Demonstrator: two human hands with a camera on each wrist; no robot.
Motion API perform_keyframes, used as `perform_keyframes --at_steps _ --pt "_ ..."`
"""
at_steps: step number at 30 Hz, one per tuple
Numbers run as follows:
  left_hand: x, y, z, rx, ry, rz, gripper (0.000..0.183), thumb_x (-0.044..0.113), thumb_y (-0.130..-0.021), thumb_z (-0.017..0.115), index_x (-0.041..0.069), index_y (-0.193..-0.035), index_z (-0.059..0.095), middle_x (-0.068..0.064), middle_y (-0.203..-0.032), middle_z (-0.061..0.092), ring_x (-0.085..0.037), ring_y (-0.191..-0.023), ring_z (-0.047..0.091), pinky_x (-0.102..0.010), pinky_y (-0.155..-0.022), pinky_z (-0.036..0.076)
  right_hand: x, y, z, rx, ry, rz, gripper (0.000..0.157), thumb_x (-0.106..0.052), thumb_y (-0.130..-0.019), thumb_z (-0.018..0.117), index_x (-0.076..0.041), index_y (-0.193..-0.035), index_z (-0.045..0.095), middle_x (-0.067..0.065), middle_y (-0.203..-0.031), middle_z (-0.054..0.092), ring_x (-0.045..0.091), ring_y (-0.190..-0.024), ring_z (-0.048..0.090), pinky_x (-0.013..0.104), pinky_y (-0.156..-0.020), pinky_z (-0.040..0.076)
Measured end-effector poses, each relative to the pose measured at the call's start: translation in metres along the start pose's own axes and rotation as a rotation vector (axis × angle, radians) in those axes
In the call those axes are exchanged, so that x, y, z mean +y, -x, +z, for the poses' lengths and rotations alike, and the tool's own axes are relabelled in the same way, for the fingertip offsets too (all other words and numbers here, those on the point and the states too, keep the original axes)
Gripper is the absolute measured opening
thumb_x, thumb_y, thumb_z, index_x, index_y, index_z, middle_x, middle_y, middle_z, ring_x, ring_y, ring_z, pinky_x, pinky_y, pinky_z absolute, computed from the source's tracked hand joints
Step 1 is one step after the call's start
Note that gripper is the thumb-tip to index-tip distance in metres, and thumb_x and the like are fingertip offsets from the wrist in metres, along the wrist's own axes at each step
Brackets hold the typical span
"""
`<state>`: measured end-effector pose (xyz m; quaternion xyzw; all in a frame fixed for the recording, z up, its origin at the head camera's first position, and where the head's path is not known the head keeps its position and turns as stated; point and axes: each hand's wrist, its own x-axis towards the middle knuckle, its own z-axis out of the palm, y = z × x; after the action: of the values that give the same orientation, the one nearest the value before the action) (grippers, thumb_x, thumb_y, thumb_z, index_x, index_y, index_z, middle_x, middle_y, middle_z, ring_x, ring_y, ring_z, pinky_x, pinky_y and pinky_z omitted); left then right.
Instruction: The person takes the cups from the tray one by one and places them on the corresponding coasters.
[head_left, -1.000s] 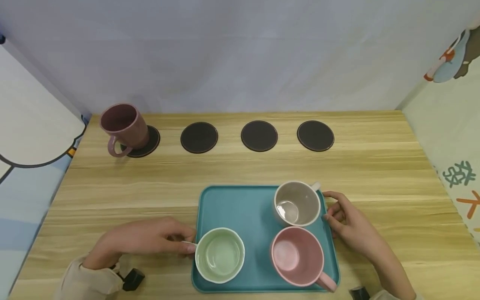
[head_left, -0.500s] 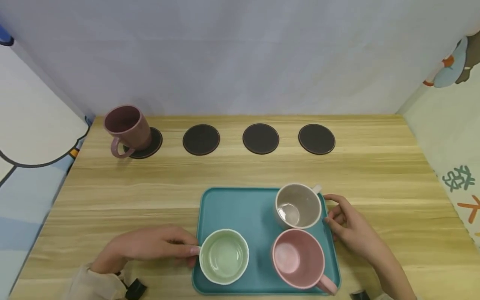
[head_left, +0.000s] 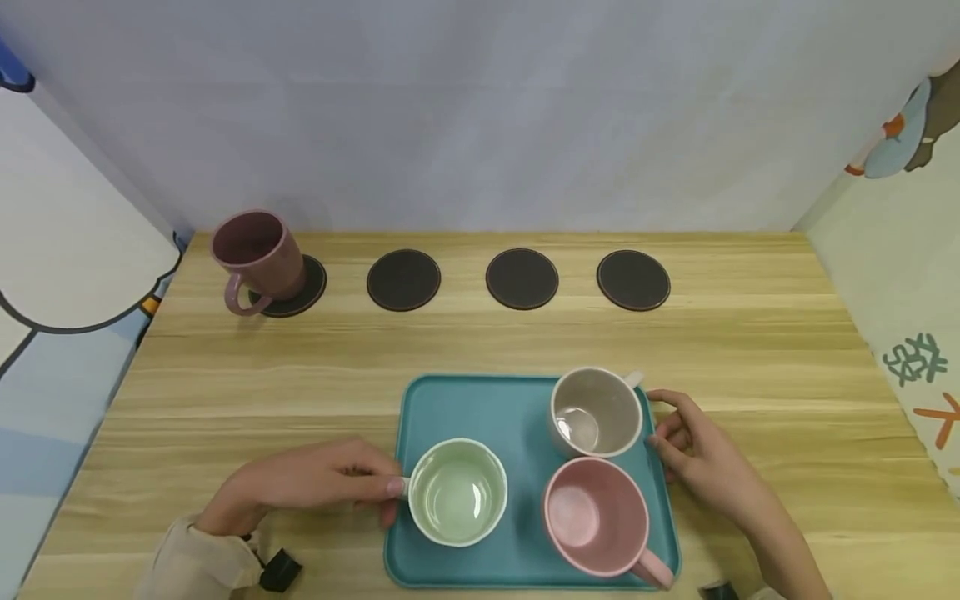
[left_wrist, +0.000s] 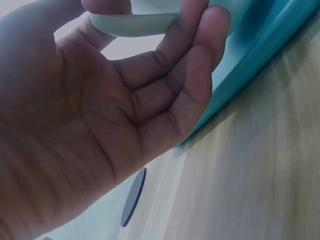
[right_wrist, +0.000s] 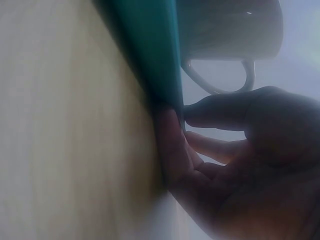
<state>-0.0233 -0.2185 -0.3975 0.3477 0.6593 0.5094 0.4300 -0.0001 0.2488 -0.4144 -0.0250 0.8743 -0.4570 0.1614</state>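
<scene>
A pale green cup [head_left: 459, 493] is on the left part of a teal tray [head_left: 480, 400]. My left hand [head_left: 330, 477] pinches its handle [left_wrist: 135, 25] between thumb and fingers, seen close up in the left wrist view. At the tray's right edge, my right hand [head_left: 701, 450] holds the rim, with curled fingers against its outer side in the right wrist view. Near that hand stands a light grey mug [head_left: 596, 408], its handle pointing up and right. Below it, a pink mug [head_left: 596, 517] has its handle toward the lower right corner of the tray.
A mauve mug [head_left: 258, 258] stands on a black coaster [head_left: 311, 283] at the back left. Three more round coasters continue the row, including a middle one [head_left: 522, 278] and a right one [head_left: 633, 280]. A pale cloth wall [head_left: 480, 117] rises behind the wooden table [head_left: 300, 358].
The green cup has moved right and then slightly away from me, with my left hand on its handle. My right hand stays at the tray's edge; the head view has shifted slightly.
</scene>
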Motion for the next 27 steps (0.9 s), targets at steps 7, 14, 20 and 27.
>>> perform_keyframes --at_steps 7,14,20,27 --pt "0.003 0.003 -0.005 0.060 0.022 0.057 0.034 0.012 -0.113 0.042 0.007 -0.099 0.073 -0.018 -0.092 0.072 -0.026 -0.082 0.063 -0.027 -0.076 0.056 -0.001 0.000 0.000 0.001 0.010 -0.009 0.055 -0.002 -0.100 0.064 -0.003 -0.151 0.042 0.016 -0.102 0.064 0.006 -0.075 0.062 0.029 -0.060 0.059" --pt "0.008 0.010 -0.014 0.180 0.006 0.044 0.036 0.011 -0.113 0.040 0.006 -0.101 0.074 -0.019 -0.093 0.070 -0.030 -0.080 0.057 -0.033 -0.074 0.053 0.000 0.000 -0.001 -0.006 0.012 -0.006 0.055 -0.002 -0.101 0.064 -0.003 -0.151 0.042 0.016 -0.103 0.064 0.006 -0.076 0.062 0.029 -0.061 0.060" --pt "0.014 0.015 -0.020 0.330 -0.065 0.000 0.036 0.013 -0.114 0.040 0.006 -0.101 0.073 -0.018 -0.090 0.069 -0.030 -0.076 0.050 -0.033 -0.067 0.046 0.000 0.000 0.000 -0.008 0.014 0.000 0.055 -0.002 -0.101 0.064 -0.004 -0.151 0.041 0.016 -0.102 0.064 0.006 -0.076 0.062 0.029 -0.061 0.060" --pt "0.021 0.019 -0.027 0.478 -0.086 0.006 0.036 0.014 -0.114 0.040 0.007 -0.091 0.067 -0.015 -0.091 0.074 -0.024 -0.087 0.063 -0.033 -0.079 0.050 0.000 0.000 -0.001 -0.006 0.016 0.006 0.056 -0.003 -0.101 0.064 -0.004 -0.152 0.041 0.016 -0.103 0.064 0.007 -0.076 0.062 0.028 -0.061 0.060"
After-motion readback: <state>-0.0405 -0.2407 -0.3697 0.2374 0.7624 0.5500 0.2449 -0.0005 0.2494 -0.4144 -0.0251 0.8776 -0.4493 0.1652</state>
